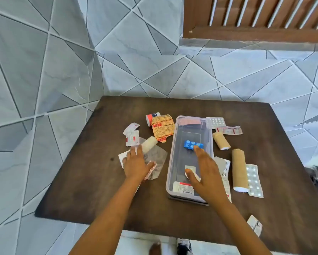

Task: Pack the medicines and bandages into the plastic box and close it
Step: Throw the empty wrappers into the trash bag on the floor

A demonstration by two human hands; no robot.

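Note:
An open clear plastic box [173, 144] lies mid-table with a blue blister strip [190, 144] and a white packet [182, 188] inside. My right hand [204, 172] hovers over the box, fingers spread, holding nothing. My left hand [136, 162] rests flat on clear wrappers [156, 159] and a pink strip left of the box, next to a white bandage roll [149, 144]. Two tan bandage rolls [221, 140] [239, 169] and silver blister packs [253, 180] [215, 122] lie to the right.
An orange crumpled pack [162, 129], a small red-white bottle [151, 116] and white sachets [131, 135] lie at the back left. Another sachet [254, 225] sits near the table's front right. The dark wooden table [92, 181] stands on a tiled floor beside a wooden shutter.

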